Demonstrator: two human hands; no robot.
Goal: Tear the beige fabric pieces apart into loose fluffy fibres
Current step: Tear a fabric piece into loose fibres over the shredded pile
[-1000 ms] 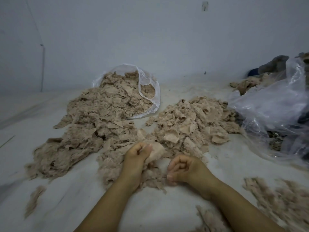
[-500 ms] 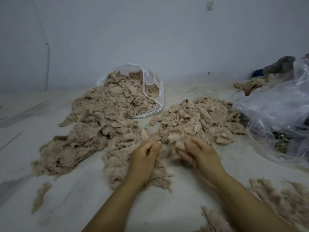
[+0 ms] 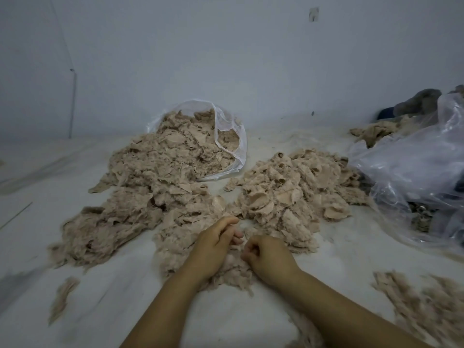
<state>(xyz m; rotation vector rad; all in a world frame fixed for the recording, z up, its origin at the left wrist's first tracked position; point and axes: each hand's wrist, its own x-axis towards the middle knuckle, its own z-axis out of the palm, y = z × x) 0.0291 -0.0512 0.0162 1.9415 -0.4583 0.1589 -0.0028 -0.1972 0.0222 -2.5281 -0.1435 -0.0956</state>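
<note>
Beige fabric pieces (image 3: 288, 192) lie heaped on the white floor just beyond my hands. A second heap (image 3: 163, 172) spills from a clear plastic bag (image 3: 234, 139) at the back. Loose fluffy fibres (image 3: 173, 244) lie under and to the left of my hands. My left hand (image 3: 216, 244) and my right hand (image 3: 270, 256) are close together over the fibres, both with fingers curled. They seem to pinch a small beige fabric piece (image 3: 247, 232) between them, most of it hidden by the fingers.
A big crumpled clear plastic bag (image 3: 414, 172) lies at the right, with dark cloth (image 3: 416, 101) behind it. More torn fibres (image 3: 421, 305) sit at the lower right, and a small tuft (image 3: 62, 295) at the lower left. A pale wall stands close behind.
My right hand reached into the fabric heap half a second ago, then drew back toward me with its fingers curled. Both hands now sit together, lower and nearer.
</note>
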